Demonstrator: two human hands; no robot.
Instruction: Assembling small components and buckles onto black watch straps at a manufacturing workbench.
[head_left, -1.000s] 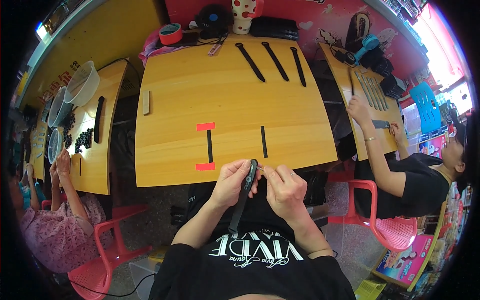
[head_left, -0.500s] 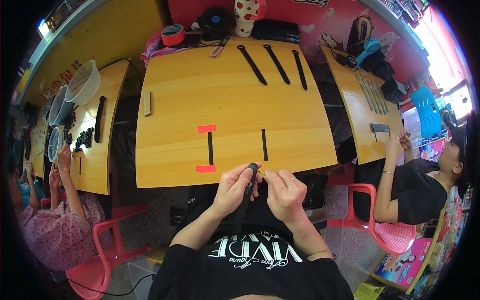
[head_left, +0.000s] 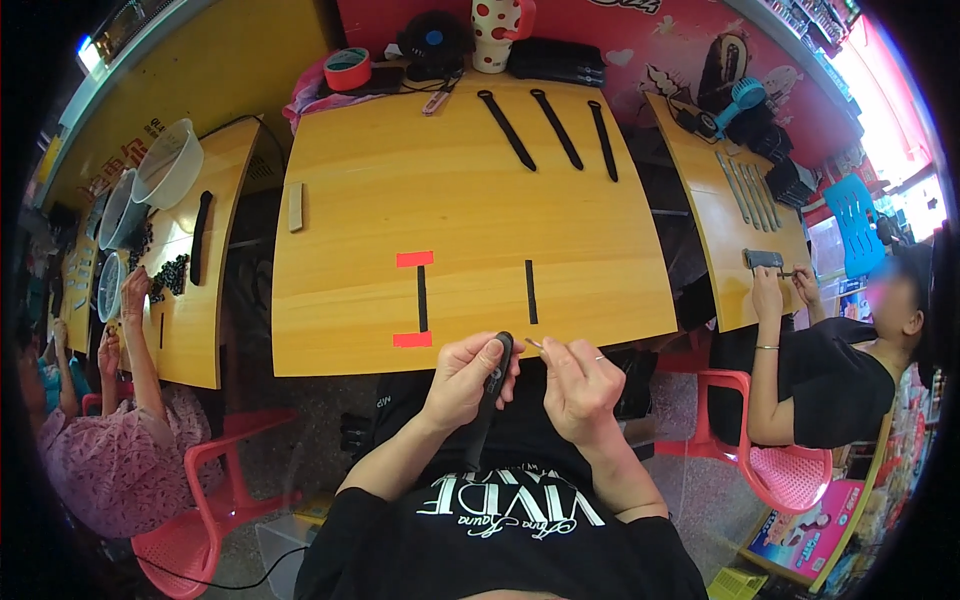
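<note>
The wooden table stretches beyond the fingers, with 3 long black straps laid at its far edge, well apart from the hands. Below the near edge, the left hand has its fingers clamped around 1 black strap. Just beside it, the right hand pinches a small pin, its tip near the strap's top end but not yet in, so this piece looks unfinished.
</note>
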